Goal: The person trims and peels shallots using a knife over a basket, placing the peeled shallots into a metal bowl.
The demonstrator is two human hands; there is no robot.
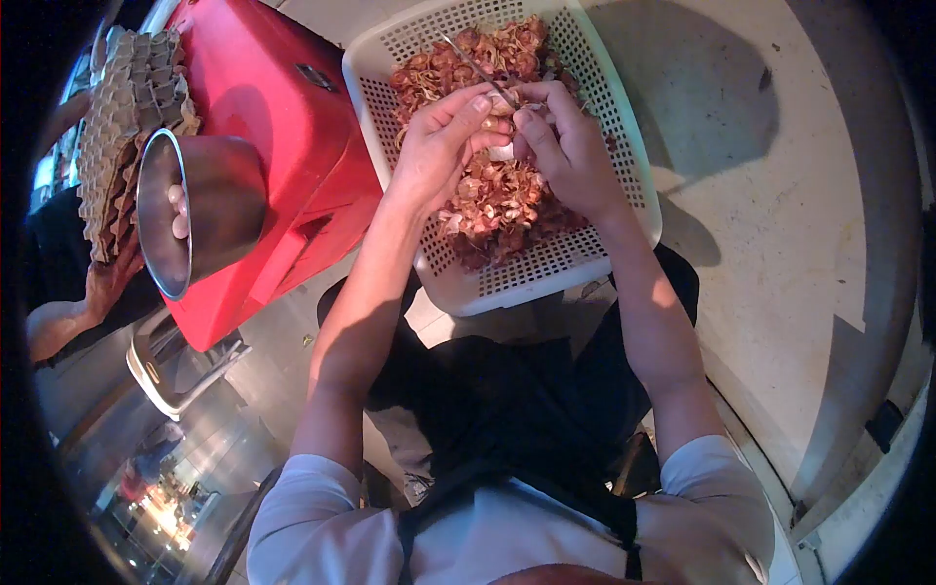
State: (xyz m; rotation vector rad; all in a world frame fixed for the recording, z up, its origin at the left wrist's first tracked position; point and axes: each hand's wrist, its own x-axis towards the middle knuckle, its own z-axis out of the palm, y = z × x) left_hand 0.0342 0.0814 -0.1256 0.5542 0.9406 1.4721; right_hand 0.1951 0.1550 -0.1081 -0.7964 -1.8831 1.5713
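Above a white perforated basket [639, 166], both of my hands meet over a heap of reddish-brown, papery pieces [492, 200]. My left hand [444, 136] has its fingers bent around a small pale piece [500, 151] that looks like a bulb or clove. My right hand [565, 146] is closed on a thin knife [478, 66], its blade pointing up and left past the fingertips. The fingertips of the two hands are close together and partly hide the pale piece.
To the left, a metal pot [224, 205] with several small round items stands on a red box [292, 127]. Stacked egg trays [127, 127] lie beside it. Another person's hand [88, 297] is below them. A pale floor [780, 195] lies to the right.
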